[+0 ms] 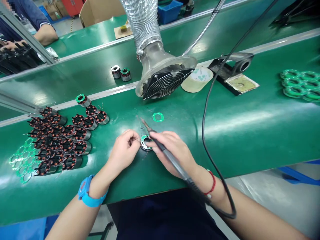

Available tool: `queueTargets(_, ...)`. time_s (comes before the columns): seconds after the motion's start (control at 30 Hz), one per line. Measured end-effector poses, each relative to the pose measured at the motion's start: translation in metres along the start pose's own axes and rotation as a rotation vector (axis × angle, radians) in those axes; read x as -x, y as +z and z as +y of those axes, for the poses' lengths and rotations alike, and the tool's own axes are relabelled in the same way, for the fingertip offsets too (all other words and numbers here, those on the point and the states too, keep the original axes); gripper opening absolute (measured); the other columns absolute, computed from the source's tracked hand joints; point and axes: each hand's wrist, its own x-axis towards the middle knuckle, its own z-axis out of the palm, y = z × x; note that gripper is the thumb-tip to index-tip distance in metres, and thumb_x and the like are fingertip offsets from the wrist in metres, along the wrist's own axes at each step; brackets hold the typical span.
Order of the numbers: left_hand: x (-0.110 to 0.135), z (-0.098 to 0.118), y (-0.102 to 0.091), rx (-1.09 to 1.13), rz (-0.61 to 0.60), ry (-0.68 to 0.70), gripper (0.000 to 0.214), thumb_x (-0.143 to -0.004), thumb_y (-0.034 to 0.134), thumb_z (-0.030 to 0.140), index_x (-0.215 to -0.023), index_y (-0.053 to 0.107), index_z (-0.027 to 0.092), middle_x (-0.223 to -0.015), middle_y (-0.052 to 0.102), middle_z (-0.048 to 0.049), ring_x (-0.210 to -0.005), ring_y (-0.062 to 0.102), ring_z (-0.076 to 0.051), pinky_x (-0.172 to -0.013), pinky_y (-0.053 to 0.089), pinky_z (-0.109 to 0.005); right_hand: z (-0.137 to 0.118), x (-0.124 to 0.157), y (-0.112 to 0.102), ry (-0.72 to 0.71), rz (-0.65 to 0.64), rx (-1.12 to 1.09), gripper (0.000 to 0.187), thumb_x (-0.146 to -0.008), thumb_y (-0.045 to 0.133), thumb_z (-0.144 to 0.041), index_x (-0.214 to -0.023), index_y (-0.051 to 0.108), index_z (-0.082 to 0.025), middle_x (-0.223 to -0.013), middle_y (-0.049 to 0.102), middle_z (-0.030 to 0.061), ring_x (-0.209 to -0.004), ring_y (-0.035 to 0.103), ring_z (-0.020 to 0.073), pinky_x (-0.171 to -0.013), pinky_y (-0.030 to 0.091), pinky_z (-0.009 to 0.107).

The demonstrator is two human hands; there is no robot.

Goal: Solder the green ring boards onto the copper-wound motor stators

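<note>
A motor stator [144, 142] with a white-and-green ring board on top stands on the green bench in front of me. At its left edge, the fingers of my left hand [126, 146] are pinched together; what lies between them is too small to make out. My right hand [176, 151] is closed around a soldering iron [172, 160], its tip pointing up and away, above the bench. Fingers of that same hand also touch the stator's right side. Just beyond lies a loose green ring board [158, 117].
Several wound stators [67, 143] crowd the left, beside green ring boards [25, 160]. A fume extractor hood [165, 80] hangs ahead, near a tape roll [197, 80] and iron stand [235, 73]. The iron's cable [203, 126] loops at right. Another person's arm [46, 33] is behind.
</note>
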Motion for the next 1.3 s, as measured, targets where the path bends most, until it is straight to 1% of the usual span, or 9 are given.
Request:
queueTargets(0.1,-0.001,-0.002,-0.003,-0.014,-0.010,-0.015,0.011,-0.077,0.047,0.015,-0.066,0.049,0.017,-0.066,0.046,0.0038,-0.062,0.041,-0.009,-0.060,0.033,-0.023,0.000,0.004,-0.004,0.135,0.128,-0.077,0.037,-0.089,0.052,-0.018,-0.126,0.050,-0.022,-0.093,0.072,0.0059,-0.080,0.067,0.0198,-0.076,0.052,0.037)
queueTargets(0.23,-0.003,-0.005,-0.005,0.010,-0.032,-0.024,0.011,-0.076,0.047,0.016,-0.065,0.047,0.017,-0.064,0.044,0.0041,-0.061,0.040,-0.010,-0.060,0.032,-0.023,0.004,0.015,-0.006,0.253,0.230,-0.254,0.022,-0.089,0.053,-0.026,-0.109,0.060,-0.023,-0.089,0.070,0.0052,-0.071,0.065,0.0180,-0.066,0.052,0.035)
queueTargets(0.37,-0.005,-0.007,-0.003,0.049,-0.046,-0.041,0.010,-0.075,0.047,0.017,-0.066,0.047,0.018,-0.063,0.043,0.0047,-0.060,0.040,-0.010,-0.058,0.031,-0.023,0.007,0.019,-0.005,0.207,0.272,-0.344,0.013,-0.087,0.054,-0.026,-0.096,0.062,-0.022,-0.072,0.064,0.0019,-0.057,0.057,0.0152,-0.058,0.047,0.034)
queueTargets(0.5,-0.005,-0.007,-0.002,0.055,-0.040,-0.061,0.008,-0.075,0.047,0.017,-0.067,0.047,0.018,-0.062,0.042,0.0052,-0.059,0.039,-0.010,-0.057,0.031,-0.023,0.005,0.016,-0.006,0.183,0.268,-0.336,0.011,-0.084,0.054,-0.021,-0.093,0.061,-0.021,-0.070,0.062,0.0014,-0.056,0.056,0.0142,-0.056,0.045,0.032)
queueTargets(0.83,-0.004,-0.002,-0.001,-0.062,-0.001,-0.018,0.010,-0.072,0.045,0.015,-0.064,0.043,0.019,-0.062,0.042,0.0040,-0.060,0.039,-0.011,-0.058,0.030,-0.024,0.004,0.013,-0.010,0.133,0.234,-0.302,0.011,-0.084,0.053,-0.021,-0.093,0.060,-0.021,-0.068,0.064,0.0013,-0.054,0.055,0.0147,-0.055,0.046,0.033)
queueTargets(0.97,-0.003,0.002,0.001,-0.141,0.023,-0.003,0.013,-0.072,0.045,0.013,-0.062,0.040,0.020,-0.062,0.041,0.0039,-0.060,0.039,-0.011,-0.057,0.029,-0.025,0.004,0.012,-0.008,0.137,0.283,-0.276,0.020,-0.085,0.056,-0.021,-0.104,0.061,-0.023,-0.075,0.068,0.0016,-0.062,0.062,0.0169,-0.060,0.051,0.034)
queueTargets(1.03,-0.003,0.004,0.001,-0.175,0.034,0.009,0.014,-0.071,0.045,0.012,-0.062,0.039,0.020,-0.062,0.042,0.0037,-0.060,0.039,-0.012,-0.058,0.029,-0.025,0.003,0.010,-0.007,0.155,0.247,-0.239,0.032,-0.087,0.054,-0.017,-0.117,0.055,-0.025,-0.087,0.072,0.0032,-0.074,0.067,0.0189,-0.069,0.053,0.036)
queueTargets(1.1,-0.003,0.004,0.001,-0.203,0.042,0.021,0.014,-0.071,0.045,0.011,-0.062,0.039,0.020,-0.063,0.042,0.0036,-0.060,0.040,-0.012,-0.058,0.029,-0.025,0.002,0.006,-0.005,0.163,0.148,-0.190,0.040,-0.089,0.050,-0.015,-0.128,0.047,-0.026,-0.097,0.073,0.0043,-0.087,0.068,0.0198,-0.078,0.053,0.038)
queueTargets(1.3,-0.005,0.005,0.002,-0.210,0.044,0.028,0.017,-0.072,0.045,0.011,-0.061,0.035,0.020,-0.062,0.040,0.0039,-0.061,0.039,-0.012,-0.059,0.029,-0.026,0.002,-0.003,0.004,0.058,-0.230,-0.019,0.048,-0.082,0.050,-0.012,-0.128,0.045,-0.022,-0.121,0.063,0.0108,-0.112,0.058,0.0250,-0.091,0.048,0.046)
